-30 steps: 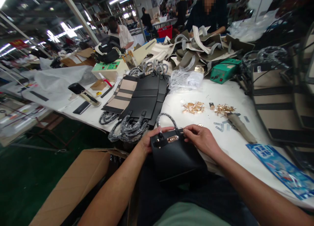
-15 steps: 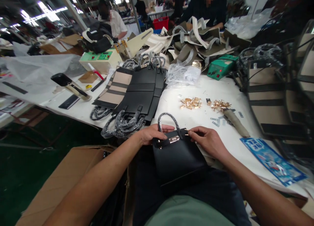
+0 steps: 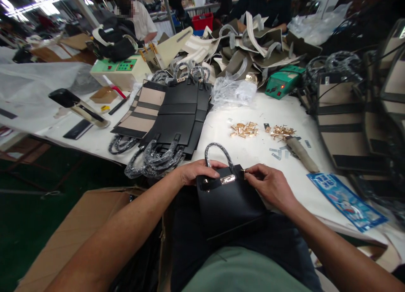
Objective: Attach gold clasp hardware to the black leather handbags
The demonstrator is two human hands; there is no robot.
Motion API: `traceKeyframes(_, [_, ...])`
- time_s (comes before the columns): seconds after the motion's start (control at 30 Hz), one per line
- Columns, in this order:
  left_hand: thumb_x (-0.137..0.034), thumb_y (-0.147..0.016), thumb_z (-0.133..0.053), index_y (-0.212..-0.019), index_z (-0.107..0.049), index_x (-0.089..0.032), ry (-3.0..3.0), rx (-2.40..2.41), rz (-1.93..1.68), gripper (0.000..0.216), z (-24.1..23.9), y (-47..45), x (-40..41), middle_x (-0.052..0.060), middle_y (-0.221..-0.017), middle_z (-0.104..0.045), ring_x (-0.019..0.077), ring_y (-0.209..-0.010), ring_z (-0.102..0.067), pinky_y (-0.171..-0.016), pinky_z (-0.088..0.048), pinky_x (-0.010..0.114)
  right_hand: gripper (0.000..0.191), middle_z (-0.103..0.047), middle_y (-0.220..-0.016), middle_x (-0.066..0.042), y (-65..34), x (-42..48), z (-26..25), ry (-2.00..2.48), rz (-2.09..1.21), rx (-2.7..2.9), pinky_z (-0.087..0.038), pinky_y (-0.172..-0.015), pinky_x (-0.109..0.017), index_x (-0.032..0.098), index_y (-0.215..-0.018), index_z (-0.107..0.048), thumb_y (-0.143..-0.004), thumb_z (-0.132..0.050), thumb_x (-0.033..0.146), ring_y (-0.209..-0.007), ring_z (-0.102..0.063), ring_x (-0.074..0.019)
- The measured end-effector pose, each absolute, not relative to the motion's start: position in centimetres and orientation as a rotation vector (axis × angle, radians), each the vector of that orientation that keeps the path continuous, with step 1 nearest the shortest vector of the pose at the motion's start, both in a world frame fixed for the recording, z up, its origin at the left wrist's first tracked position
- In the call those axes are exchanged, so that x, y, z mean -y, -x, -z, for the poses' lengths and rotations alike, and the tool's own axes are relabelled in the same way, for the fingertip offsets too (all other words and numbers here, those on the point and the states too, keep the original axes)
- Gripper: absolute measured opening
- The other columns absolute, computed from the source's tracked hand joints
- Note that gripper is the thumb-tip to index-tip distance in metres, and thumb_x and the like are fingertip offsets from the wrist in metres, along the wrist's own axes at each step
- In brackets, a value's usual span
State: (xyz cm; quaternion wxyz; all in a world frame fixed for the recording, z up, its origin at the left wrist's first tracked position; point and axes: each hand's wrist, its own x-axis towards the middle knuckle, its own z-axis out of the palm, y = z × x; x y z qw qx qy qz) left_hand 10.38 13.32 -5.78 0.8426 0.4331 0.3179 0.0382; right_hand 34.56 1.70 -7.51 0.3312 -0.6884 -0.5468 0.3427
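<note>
A small black handbag [image 3: 232, 207] rests on my lap against the table's front edge, its plastic-wrapped handle [image 3: 218, 146] standing up. A shiny metal plate [image 3: 228, 179] sits on its front flap. My left hand [image 3: 199, 172] grips the bag's top left edge, thumb on the front and fingers behind. At the bag's top right corner, my right hand [image 3: 268, 180] pinches a small gold-coloured metal fitting [image 3: 243, 171] between thumb and fingertips. Two piles of similar gold fittings [image 3: 244, 129] lie on the table beyond the bag.
Flat black bag panels [image 3: 179, 117] are stacked at the left. A worn, wrapped tool [image 3: 302, 154], small metal plates [image 3: 276, 153] and a blue packet [image 3: 348, 201] lie to the right. A green box with a red light [image 3: 283, 83] stands behind. A cardboard box [image 3: 76, 233] is at lower left.
My right fingertips have shifted slightly, and the gold fitting now stands closer against the bag's corner. My left thumb has slid a little to the right. The whole view has moved slightly.
</note>
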Motion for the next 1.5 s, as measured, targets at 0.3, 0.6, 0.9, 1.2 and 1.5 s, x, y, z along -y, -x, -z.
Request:
traceKeyframes(0.3, [-0.019,-0.068,-0.079,-0.122,-0.069,-0.017,-0.815,-0.625,-0.09,0.054,7.3,-10.9,-13.4,0.014,-0.122,-0.069,0.025,-0.096,-0.07,-0.077,-0.054,0.028,0.014,-0.071,-0.074,0.0,-33.7,-2.1,7.0,1.832,-0.816,1.536,-0.046,-0.063,-0.029,0.024,-0.084,-0.072,-0.084,-0.062,0.034,-0.067,-0.065,-0.0185])
traceKeyframes(0.6, [-0.01,-0.059,-0.081,-0.123,-0.067,-0.016,-0.752,-0.662,-0.138,0.065,8.0,-10.8,-12.8,0.014,-0.126,-0.068,0.0238,-0.096,-0.07,-0.079,-0.054,0.028,0.018,-0.067,-0.073,0.003,-33.7,-2.2,7.0,1.823,-0.804,1.652,-0.044,-0.066,-0.028,0.025,-0.099,-0.07,-0.087,-0.059,0.031,-0.068,-0.062,-0.0162])
traceKeyframes(0.9, [-0.009,-0.058,-0.08,-0.12,-0.068,-0.017,-0.75,-0.644,-0.183,0.063,8.2,-10.7,-12.3,0.012,-0.121,-0.071,0.024,-0.096,-0.07,-0.081,-0.053,0.03,0.018,-0.073,-0.083,0.002,-33.5,-3.9,5.4,2.015,-0.573,2.099,-0.036,-0.064,-0.029,0.029,-0.1,-0.07,-0.087,-0.057,0.031,-0.076,-0.065,-0.0197])
traceKeyframes(1.2, [-0.009,-0.061,-0.08,-0.122,-0.068,-0.018,-0.802,-0.591,-0.2,0.063,8.3,-10.5,-12.1,0.012,-0.12,-0.071,0.0241,-0.097,-0.071,-0.082,-0.052,0.029,0.015,-0.074,-0.084,0.001,-33.2,-4.4,4.9,2.035,-0.662,2.116,-0.036,-0.063,-0.027,0.028,-0.094,-0.07,-0.084,-0.059,0.03,-0.076,-0.065,-0.0192])
traceKeyframes(1.5, [-0.006,-0.061,-0.076,-0.122,-0.069,-0.018,-0.804,-0.543,-0.22,0.062,8.8,-10.4,-12.2,0.012,-0.128,-0.068,0.0245,-0.109,-0.066,-0.088,-0.05,0.029,0.019,-0.065,-0.069,0.002,-33.4,-5.0,4.7,1.94,-0.845,2.157,-0.033,-0.057,-0.026,0.028,-0.096,-0.07,-0.083,-0.056,0.029,-0.06,-0.056,-0.0153])
